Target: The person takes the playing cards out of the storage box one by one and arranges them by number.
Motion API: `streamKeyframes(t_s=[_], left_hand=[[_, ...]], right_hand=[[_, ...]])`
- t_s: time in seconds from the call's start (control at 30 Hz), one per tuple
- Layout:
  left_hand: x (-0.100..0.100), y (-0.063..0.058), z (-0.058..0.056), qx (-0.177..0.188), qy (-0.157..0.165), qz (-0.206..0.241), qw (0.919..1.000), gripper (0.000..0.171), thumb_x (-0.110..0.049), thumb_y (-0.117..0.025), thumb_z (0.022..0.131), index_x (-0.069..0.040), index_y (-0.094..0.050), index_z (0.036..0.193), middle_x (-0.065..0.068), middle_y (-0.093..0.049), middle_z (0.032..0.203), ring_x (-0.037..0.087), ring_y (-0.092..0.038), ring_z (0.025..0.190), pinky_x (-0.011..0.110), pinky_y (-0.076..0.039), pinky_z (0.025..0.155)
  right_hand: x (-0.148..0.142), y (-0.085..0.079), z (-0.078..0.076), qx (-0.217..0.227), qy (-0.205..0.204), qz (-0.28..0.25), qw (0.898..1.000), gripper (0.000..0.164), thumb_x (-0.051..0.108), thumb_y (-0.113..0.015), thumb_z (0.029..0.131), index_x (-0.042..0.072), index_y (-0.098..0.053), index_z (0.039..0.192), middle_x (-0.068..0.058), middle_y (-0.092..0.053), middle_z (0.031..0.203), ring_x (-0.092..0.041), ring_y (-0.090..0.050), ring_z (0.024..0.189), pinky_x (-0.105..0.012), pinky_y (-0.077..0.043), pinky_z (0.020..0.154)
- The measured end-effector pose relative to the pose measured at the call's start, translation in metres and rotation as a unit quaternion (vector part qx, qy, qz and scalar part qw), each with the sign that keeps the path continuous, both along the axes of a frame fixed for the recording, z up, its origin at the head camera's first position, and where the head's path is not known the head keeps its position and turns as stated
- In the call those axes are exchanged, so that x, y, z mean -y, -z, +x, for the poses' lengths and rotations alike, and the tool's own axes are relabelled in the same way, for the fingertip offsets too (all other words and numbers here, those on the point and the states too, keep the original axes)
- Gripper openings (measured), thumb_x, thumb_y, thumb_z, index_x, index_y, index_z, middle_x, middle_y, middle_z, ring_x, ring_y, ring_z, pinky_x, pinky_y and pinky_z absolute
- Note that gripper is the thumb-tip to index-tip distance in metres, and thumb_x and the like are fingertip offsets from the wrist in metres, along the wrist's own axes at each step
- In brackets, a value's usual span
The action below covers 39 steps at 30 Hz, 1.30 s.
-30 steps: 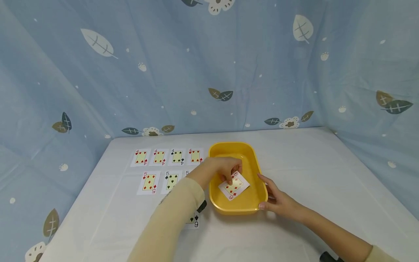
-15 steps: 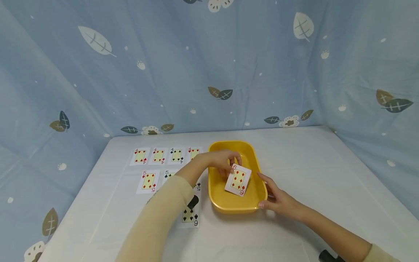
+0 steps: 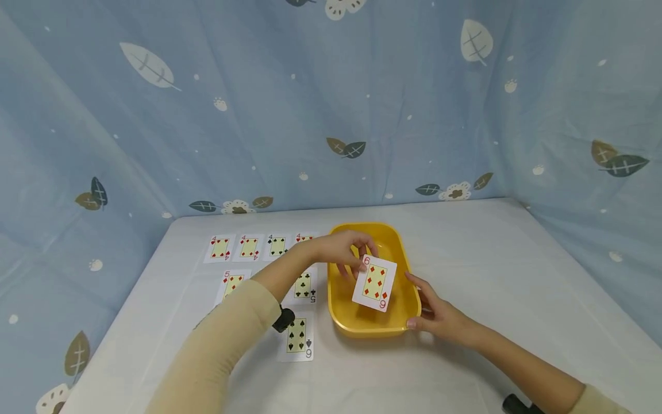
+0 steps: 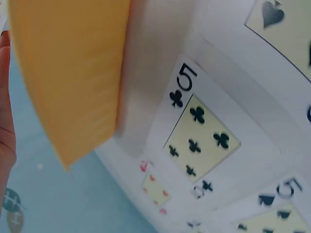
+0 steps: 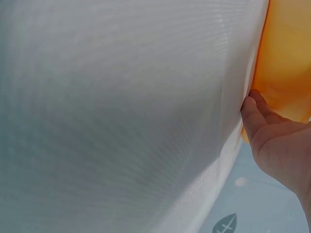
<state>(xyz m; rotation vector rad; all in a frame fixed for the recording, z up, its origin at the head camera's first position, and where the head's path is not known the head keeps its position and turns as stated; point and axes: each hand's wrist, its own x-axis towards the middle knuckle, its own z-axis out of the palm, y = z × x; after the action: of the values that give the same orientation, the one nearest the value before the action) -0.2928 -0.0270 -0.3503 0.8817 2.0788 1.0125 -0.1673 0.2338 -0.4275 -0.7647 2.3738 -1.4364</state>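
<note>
Over the yellow plastic tray (image 3: 343, 322), my left hand (image 3: 338, 248) pinches a six of diamonds playing card (image 3: 376, 284) by its upper left corner. The card is face up and tilted. My right hand (image 3: 439, 313) holds the tray's right side, its thumb near the front corner and its fingers along the rim; in the right wrist view the fingertips touch the tray's outer wall (image 5: 286, 53). Only an edge of the left hand (image 4: 6, 107) shows in the left wrist view. Whether more cards lie under the held one is hidden.
Left of the tray, face-up cards lie in rows: several fours, such as the four of diamonds (image 3: 250, 248), then fives with the five of clubs (image 3: 304, 283), and a six of spades (image 3: 297, 339) in front. My left forearm covers some. A patterned blue curtain (image 3: 289, 115) hangs behind.
My left hand has lifted the six of diamonds off the tray's bottom and turned it more upright, while the forearm shifted left. The right hand has stayed on the tray.
</note>
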Motion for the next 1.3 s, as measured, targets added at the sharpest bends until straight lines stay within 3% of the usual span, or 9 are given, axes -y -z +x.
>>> streamKeyframes(t_s=[0.2,0.4,0.67,0.77,1.0,1.3], left_hand=[[0.006,-0.01,0.011,0.01,0.011,0.0,0.9999,0.033,-0.003,-0.066,0.086,-0.011,-0.057,0.116,0.011,-0.057,0.093,0.023,-0.069,0.071,0.038,-0.058,0.061],[0.022,-0.015,0.014,0.01,-0.033,0.029,0.999,0.036,-0.006,-0.068,0.086,-0.012,-0.059,0.12,0.012,-0.055,0.097,0.023,-0.07,0.074,0.039,-0.058,0.063],[0.058,-0.02,0.02,0.023,-0.062,0.052,0.9964,0.039,-0.008,-0.07,0.084,-0.012,-0.059,0.121,0.013,-0.054,0.098,0.032,-0.068,0.077,0.048,-0.057,0.067],[0.073,-0.02,0.023,0.025,-0.083,0.068,0.9939,0.04,-0.008,-0.07,0.084,-0.011,-0.058,0.122,0.013,-0.052,0.099,0.036,-0.067,0.079,0.046,-0.057,0.066],[0.105,-0.021,0.026,-0.003,-0.117,0.089,0.9892,0.04,-0.012,-0.07,0.085,-0.01,-0.058,0.123,0.015,-0.052,0.099,0.03,-0.068,0.077,0.047,-0.057,0.065],[0.148,-0.019,0.029,-0.02,-0.158,0.062,0.9853,0.043,-0.018,-0.072,0.084,-0.011,-0.058,0.124,0.015,-0.051,0.103,0.027,-0.068,0.076,0.048,-0.057,0.068]], right_hand=[[0.001,-0.002,0.0,0.006,0.007,0.007,1.0,0.085,0.016,-0.066,0.089,0.005,-0.007,0.15,-0.037,-0.031,0.142,-0.049,-0.043,0.123,-0.047,-0.046,0.094],[0.002,-0.003,0.0,0.003,0.007,0.011,1.0,0.085,0.016,-0.065,0.089,0.006,-0.007,0.15,-0.036,-0.03,0.143,-0.049,-0.044,0.123,-0.046,-0.047,0.094],[0.002,-0.001,-0.002,-0.004,-0.005,0.005,1.0,0.084,0.015,-0.064,0.09,0.007,-0.006,0.15,-0.037,-0.03,0.142,-0.048,-0.045,0.122,-0.046,-0.046,0.094],[0.001,-0.001,-0.002,-0.002,-0.012,0.001,1.0,0.084,0.014,-0.064,0.091,0.004,-0.005,0.15,-0.038,-0.032,0.141,-0.048,-0.045,0.122,-0.046,-0.046,0.095],[-0.001,0.0,-0.002,-0.009,-0.019,-0.005,1.0,0.083,0.012,-0.063,0.091,0.001,-0.005,0.149,-0.038,-0.032,0.14,-0.049,-0.046,0.12,-0.044,-0.047,0.094],[0.0,0.0,-0.002,-0.011,-0.028,-0.014,0.999,0.083,0.012,-0.063,0.091,-0.001,-0.004,0.148,-0.04,-0.035,0.137,-0.05,-0.047,0.119,-0.046,-0.046,0.093]])
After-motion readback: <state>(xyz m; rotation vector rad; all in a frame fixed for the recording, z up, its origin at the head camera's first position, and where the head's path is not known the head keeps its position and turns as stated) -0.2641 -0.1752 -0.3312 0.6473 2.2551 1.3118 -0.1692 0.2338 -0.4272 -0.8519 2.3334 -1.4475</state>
